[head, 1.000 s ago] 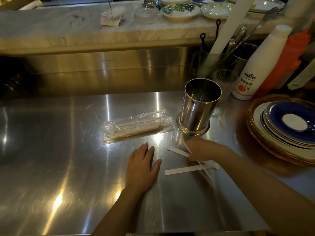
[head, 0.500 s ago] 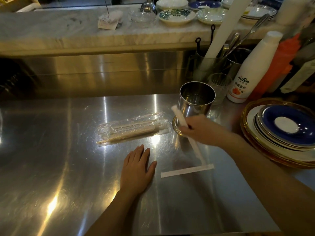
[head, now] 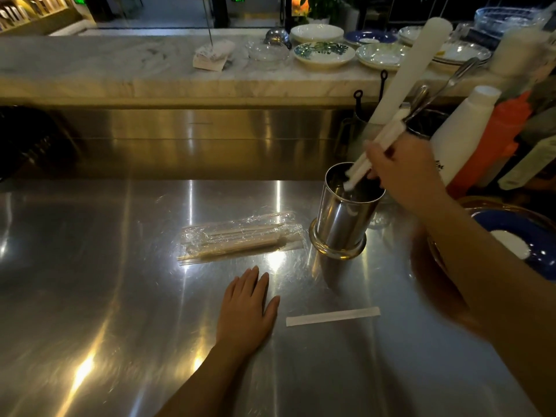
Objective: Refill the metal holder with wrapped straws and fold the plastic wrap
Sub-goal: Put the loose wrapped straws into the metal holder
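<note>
The steel counter fills the view. On it the plastic wrap, with thin sticks inside, lies at nine o'clock from the metal holder, just beside its base. The holder stands upright. At one o'clock over its rim the right hand grips a few wrapped straws, tilted, their lower ends inside the mouth. The left hand lies flat with straight fingers at seven o'clock. A loose straw lies at six o'clock.
</note>
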`<state>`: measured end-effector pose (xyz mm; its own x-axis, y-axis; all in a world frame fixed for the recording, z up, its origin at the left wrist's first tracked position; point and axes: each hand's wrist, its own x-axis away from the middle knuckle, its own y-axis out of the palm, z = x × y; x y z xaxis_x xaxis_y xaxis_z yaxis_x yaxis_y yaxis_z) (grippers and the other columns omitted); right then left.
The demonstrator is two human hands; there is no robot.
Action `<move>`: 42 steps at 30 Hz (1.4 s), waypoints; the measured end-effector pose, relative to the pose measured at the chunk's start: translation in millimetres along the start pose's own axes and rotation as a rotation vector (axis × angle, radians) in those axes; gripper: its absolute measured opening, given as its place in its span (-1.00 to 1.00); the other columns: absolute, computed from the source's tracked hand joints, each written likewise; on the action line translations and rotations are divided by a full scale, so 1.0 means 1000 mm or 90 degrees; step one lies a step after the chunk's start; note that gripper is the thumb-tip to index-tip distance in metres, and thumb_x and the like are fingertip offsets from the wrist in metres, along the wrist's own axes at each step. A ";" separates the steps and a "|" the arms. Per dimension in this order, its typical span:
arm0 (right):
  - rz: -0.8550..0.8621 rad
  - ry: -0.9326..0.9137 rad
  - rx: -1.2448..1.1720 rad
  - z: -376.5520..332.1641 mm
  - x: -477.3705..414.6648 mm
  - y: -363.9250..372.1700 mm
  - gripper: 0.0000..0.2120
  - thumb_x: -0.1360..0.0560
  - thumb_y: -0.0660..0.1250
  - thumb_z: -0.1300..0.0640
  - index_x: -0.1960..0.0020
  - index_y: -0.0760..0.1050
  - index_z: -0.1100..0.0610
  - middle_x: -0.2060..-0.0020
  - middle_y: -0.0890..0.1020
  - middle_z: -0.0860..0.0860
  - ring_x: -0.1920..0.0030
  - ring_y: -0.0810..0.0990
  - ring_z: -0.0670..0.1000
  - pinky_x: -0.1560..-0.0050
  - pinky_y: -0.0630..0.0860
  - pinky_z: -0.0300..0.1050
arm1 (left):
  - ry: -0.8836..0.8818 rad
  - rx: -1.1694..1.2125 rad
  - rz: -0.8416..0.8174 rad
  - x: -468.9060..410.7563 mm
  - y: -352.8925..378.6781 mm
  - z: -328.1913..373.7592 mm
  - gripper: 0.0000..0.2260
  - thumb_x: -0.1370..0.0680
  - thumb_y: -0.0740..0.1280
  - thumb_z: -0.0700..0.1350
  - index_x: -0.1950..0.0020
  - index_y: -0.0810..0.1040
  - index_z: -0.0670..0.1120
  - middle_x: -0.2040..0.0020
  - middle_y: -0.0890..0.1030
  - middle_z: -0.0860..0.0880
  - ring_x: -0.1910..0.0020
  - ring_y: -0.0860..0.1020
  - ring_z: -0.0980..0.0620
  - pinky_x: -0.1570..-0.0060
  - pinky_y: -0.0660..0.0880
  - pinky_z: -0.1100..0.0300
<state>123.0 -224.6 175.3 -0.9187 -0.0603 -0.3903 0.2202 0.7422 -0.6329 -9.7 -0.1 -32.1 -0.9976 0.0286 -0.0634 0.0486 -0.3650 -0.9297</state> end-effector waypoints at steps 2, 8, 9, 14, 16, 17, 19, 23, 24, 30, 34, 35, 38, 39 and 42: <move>-0.115 0.064 0.096 0.014 -0.006 0.013 -0.73 -0.55 0.19 0.09 -0.12 0.43 0.26 0.01 0.58 0.21 0.09 0.58 0.09 0.28 0.46 -0.26 | 0.002 -0.002 0.005 0.000 0.000 0.001 -0.51 -0.55 0.03 0.16 -0.40 0.28 -0.05 -0.45 0.31 -0.11 -0.44 0.23 -0.07 -0.41 0.03 0.04; -0.207 0.145 0.160 0.033 -0.018 0.027 -0.67 -0.50 0.27 0.03 -0.17 0.44 0.21 0.11 0.59 0.13 0.14 0.59 0.09 0.03 0.56 0.11 | -0.004 0.004 0.003 0.001 0.001 -0.001 -0.50 -0.55 0.00 0.17 -0.42 0.24 -0.02 -0.47 0.28 -0.09 -0.45 0.20 -0.05 -0.41 -0.01 0.07; -0.215 0.148 0.180 0.034 -0.019 0.028 -0.68 -0.49 0.28 0.03 -0.15 0.45 0.21 0.14 0.59 0.11 0.16 0.59 0.07 0.05 0.56 0.10 | -0.004 0.007 0.003 0.001 0.001 -0.002 -0.50 -0.55 0.00 0.18 -0.42 0.24 -0.02 -0.47 0.28 -0.08 -0.45 0.20 -0.05 -0.41 -0.02 0.07; -0.345 0.111 0.357 0.031 -0.028 0.029 -0.74 -0.47 0.27 -0.06 0.04 0.49 0.15 0.27 0.56 0.04 0.25 0.55 0.01 0.12 0.53 -0.01 | 0.001 0.008 0.008 -0.001 0.001 -0.002 -0.50 -0.54 0.01 0.18 -0.42 0.26 -0.02 -0.46 0.29 -0.08 -0.44 0.21 -0.05 -0.41 -0.01 0.06; -0.363 0.118 0.338 0.030 -0.031 0.028 -0.77 -0.47 0.27 -0.09 0.14 0.48 0.08 0.21 0.58 0.05 0.23 0.53 -0.01 0.09 0.54 -0.01 | 0.003 0.008 0.010 -0.001 0.001 -0.003 -0.50 -0.54 0.02 0.18 -0.42 0.26 -0.02 -0.46 0.29 -0.09 -0.44 0.22 -0.05 -0.41 -0.01 0.06; -0.345 0.127 0.313 0.028 -0.030 0.026 -0.80 -0.46 0.28 -0.08 0.14 0.47 0.06 0.19 0.56 0.04 0.23 0.51 -0.03 0.11 0.53 -0.02 | 0.002 0.009 0.011 -0.001 0.001 -0.003 -0.50 -0.54 0.02 0.18 -0.41 0.26 -0.02 -0.46 0.29 -0.09 -0.44 0.22 -0.06 -0.40 -0.02 0.06; -0.276 0.114 0.261 0.024 -0.028 0.022 -0.80 -0.46 0.30 -0.06 0.06 0.45 0.07 0.18 0.53 0.02 0.24 0.48 -0.05 0.19 0.49 -0.09 | 0.001 0.010 0.011 -0.001 0.001 -0.002 -0.49 -0.54 0.02 0.18 -0.42 0.26 -0.02 -0.46 0.29 -0.08 -0.44 0.21 -0.06 -0.40 -0.02 0.06; -0.123 -0.011 0.119 0.006 -0.010 0.015 -0.81 -0.50 0.25 0.03 -0.04 0.46 0.12 0.20 0.52 -0.01 0.26 0.47 -0.12 0.25 0.40 -0.27 | -0.001 0.011 0.011 -0.002 0.001 -0.002 -0.48 -0.53 0.01 0.19 -0.41 0.27 -0.02 -0.46 0.29 -0.08 -0.44 0.22 -0.06 -0.41 -0.01 0.04; -0.105 -0.057 0.088 0.000 -0.001 0.014 -0.82 -0.51 0.25 0.06 -0.03 0.47 0.14 0.21 0.52 -0.02 0.28 0.46 -0.17 0.26 0.36 -0.33 | -0.003 0.011 0.010 -0.002 0.001 -0.002 -0.48 -0.53 0.01 0.20 -0.41 0.26 -0.02 -0.46 0.29 -0.08 -0.44 0.21 -0.06 -0.41 -0.01 0.04; -0.410 -0.166 0.127 -0.001 0.064 0.042 -0.80 -0.49 0.28 0.05 -0.08 0.46 0.09 0.37 0.52 -0.08 0.37 0.48 -0.11 0.25 0.49 -0.14 | 0.000 0.015 0.013 -0.003 0.002 -0.003 -0.51 -0.53 0.07 0.17 -0.39 0.31 -0.04 -0.43 0.35 -0.10 -0.41 0.27 -0.08 -0.38 0.03 0.03; -0.672 -0.187 0.379 0.026 0.105 0.073 -0.63 -0.46 0.27 -0.03 -0.22 0.31 0.05 0.14 0.57 0.00 0.18 0.51 -0.01 0.20 0.38 -0.14 | -0.002 0.005 0.021 -0.002 0.003 -0.004 -0.53 -0.53 0.08 0.16 -0.37 0.33 -0.04 -0.40 0.39 -0.11 -0.39 0.32 -0.10 -0.36 0.06 0.02; -0.697 -0.189 0.411 0.033 0.112 0.079 -0.61 -0.45 0.27 -0.02 -0.21 0.30 0.07 0.04 0.58 0.07 0.11 0.53 0.05 0.19 0.37 -0.12 | -0.001 0.004 0.020 -0.002 0.003 -0.004 -0.52 -0.54 0.07 0.17 -0.37 0.33 -0.04 -0.40 0.39 -0.11 -0.39 0.32 -0.09 -0.36 0.06 0.03; -0.712 -0.186 0.442 0.047 0.127 0.089 -0.64 -0.42 0.28 0.00 -0.16 0.33 0.08 0.00 0.59 0.09 0.08 0.56 0.09 0.16 0.39 -0.08 | 0.002 0.002 0.018 -0.002 0.003 -0.004 -0.50 -0.53 0.01 0.20 -0.37 0.33 -0.03 -0.40 0.39 -0.11 -0.39 0.32 -0.09 -0.36 0.07 0.03; -0.709 -0.185 0.445 0.049 0.130 0.091 -0.65 -0.42 0.28 0.01 -0.15 0.34 0.09 0.02 0.60 0.09 0.11 0.57 0.08 0.15 0.40 -0.08 | 0.003 0.001 0.018 -0.002 0.004 -0.005 -0.50 -0.53 0.01 0.20 -0.37 0.32 -0.03 -0.40 0.38 -0.11 -0.39 0.32 -0.09 -0.36 0.07 0.03; -0.687 -0.197 0.453 0.051 0.135 0.097 -0.74 -0.44 0.24 0.03 -0.09 0.40 0.11 0.15 0.58 0.07 0.28 0.49 0.01 0.20 0.40 -0.11 | 0.003 -0.004 0.016 -0.002 0.004 -0.005 -0.51 -0.53 0.03 0.19 -0.37 0.32 -0.04 -0.41 0.38 -0.11 -0.39 0.31 -0.08 -0.36 0.07 0.03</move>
<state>36.8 -195.3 26.8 -0.6491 -0.6131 0.4503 -0.3576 -0.2765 -0.8920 -6.8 3.1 -37.1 -0.9958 0.0231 -0.0886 0.0744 -0.3598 -0.9301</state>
